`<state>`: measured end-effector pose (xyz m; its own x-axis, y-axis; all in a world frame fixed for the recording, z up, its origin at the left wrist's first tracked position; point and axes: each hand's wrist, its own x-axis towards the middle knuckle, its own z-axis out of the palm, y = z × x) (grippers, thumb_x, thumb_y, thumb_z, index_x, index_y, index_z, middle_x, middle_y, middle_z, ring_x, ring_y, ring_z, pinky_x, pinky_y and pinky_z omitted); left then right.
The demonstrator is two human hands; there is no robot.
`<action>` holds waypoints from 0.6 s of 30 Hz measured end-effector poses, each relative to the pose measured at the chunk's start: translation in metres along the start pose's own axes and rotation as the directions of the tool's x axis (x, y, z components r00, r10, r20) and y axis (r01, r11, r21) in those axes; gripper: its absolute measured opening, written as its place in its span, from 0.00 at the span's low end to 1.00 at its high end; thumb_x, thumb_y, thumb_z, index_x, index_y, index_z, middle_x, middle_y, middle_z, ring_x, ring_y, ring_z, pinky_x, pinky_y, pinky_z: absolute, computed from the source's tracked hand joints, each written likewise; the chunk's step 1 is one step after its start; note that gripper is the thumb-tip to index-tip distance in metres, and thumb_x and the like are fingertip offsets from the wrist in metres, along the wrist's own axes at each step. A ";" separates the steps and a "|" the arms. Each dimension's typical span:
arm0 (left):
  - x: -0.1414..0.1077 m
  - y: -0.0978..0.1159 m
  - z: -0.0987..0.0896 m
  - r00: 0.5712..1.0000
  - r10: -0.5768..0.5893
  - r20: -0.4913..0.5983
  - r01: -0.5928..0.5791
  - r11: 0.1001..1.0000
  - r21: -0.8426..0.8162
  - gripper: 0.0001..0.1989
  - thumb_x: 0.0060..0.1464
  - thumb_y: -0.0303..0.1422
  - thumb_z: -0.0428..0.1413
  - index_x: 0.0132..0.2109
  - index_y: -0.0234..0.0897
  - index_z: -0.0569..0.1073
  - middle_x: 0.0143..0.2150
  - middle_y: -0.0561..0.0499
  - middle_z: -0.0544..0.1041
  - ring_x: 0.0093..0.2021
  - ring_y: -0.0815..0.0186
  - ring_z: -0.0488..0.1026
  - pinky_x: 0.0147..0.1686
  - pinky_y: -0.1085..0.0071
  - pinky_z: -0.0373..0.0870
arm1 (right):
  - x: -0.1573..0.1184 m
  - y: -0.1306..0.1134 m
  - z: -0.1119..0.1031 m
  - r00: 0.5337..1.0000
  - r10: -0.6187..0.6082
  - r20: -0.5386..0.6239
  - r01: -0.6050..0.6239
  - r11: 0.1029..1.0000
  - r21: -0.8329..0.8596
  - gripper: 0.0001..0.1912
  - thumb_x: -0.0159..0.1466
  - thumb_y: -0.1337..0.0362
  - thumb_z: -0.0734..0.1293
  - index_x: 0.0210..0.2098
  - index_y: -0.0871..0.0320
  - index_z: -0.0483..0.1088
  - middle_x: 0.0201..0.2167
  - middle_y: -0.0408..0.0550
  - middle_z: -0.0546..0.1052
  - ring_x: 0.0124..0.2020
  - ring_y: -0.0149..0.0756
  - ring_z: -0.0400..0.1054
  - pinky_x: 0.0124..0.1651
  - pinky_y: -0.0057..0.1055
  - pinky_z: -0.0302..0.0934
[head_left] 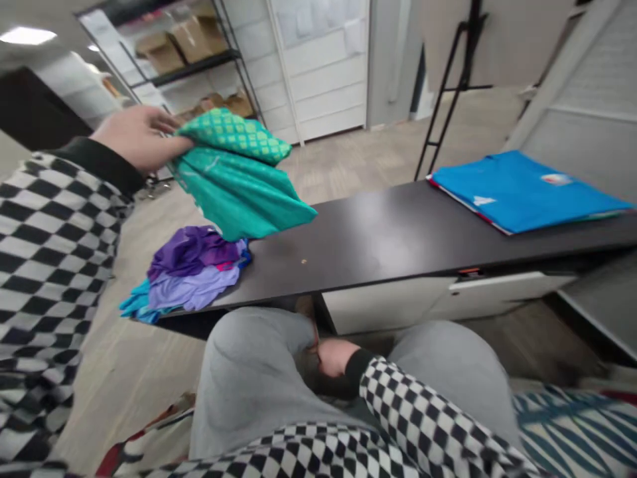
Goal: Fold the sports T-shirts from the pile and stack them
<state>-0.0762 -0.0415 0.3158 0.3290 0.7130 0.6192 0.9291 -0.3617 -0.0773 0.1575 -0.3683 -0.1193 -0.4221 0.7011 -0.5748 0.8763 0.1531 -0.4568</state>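
My left hand [144, 136] is closed on one edge of a teal-green garment [239, 189] with a yellow-green checked part. The cloth hangs in the air above the left part of the dark table, its free end reaching right. Below it, a crumpled pile of purple, lilac and blue clothes [194, 269] lies at the table's left end, partly over the edge. My right hand [337, 356] is low between my knees, its fingers curled. Whatever it may grip there is too dark and blurred to make out.
A neat stack of folded shirts, a blue jersey [527, 192] on top, lies at the right of the dark table [363, 232]. White panels [393, 302] sit under the tabletop. Beyond stand a shelf with cardboard boxes [199, 40] and a black metal stand [442, 99].
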 end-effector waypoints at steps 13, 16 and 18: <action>-0.187 0.178 0.199 0.686 0.335 0.646 -0.170 0.937 -0.305 0.30 0.66 0.48 0.61 0.68 0.37 0.80 0.63 0.35 0.81 0.65 0.41 0.78 0.70 0.51 0.70 | -0.012 0.011 -0.010 0.998 -0.050 -0.023 0.050 0.999 -0.011 0.22 0.75 0.59 0.68 0.58 0.67 0.85 0.58 0.70 0.85 0.60 0.56 0.82 0.58 0.39 0.73; -0.191 0.196 0.202 0.698 0.436 0.568 -0.094 0.842 -0.531 0.19 0.70 0.40 0.55 0.58 0.39 0.85 0.57 0.40 0.85 0.63 0.45 0.79 0.70 0.53 0.71 | -0.015 0.014 -0.017 0.998 -0.058 -0.015 0.058 0.998 -0.002 0.22 0.77 0.58 0.67 0.58 0.66 0.85 0.57 0.69 0.85 0.59 0.55 0.83 0.58 0.39 0.74; -0.184 0.200 0.197 0.731 0.479 0.485 0.037 0.683 -0.730 0.19 0.71 0.44 0.55 0.55 0.41 0.86 0.52 0.44 0.87 0.61 0.47 0.80 0.67 0.55 0.75 | -0.014 0.017 -0.022 0.998 -0.055 -0.028 0.055 0.998 0.007 0.22 0.77 0.58 0.66 0.57 0.67 0.85 0.56 0.69 0.86 0.58 0.55 0.83 0.58 0.39 0.74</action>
<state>0.0819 -0.1266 0.0322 0.7679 0.6395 0.0365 0.5233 -0.6592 0.5400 0.1838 -0.3599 -0.1038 -0.4625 0.7112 -0.5295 0.8502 0.1862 -0.4925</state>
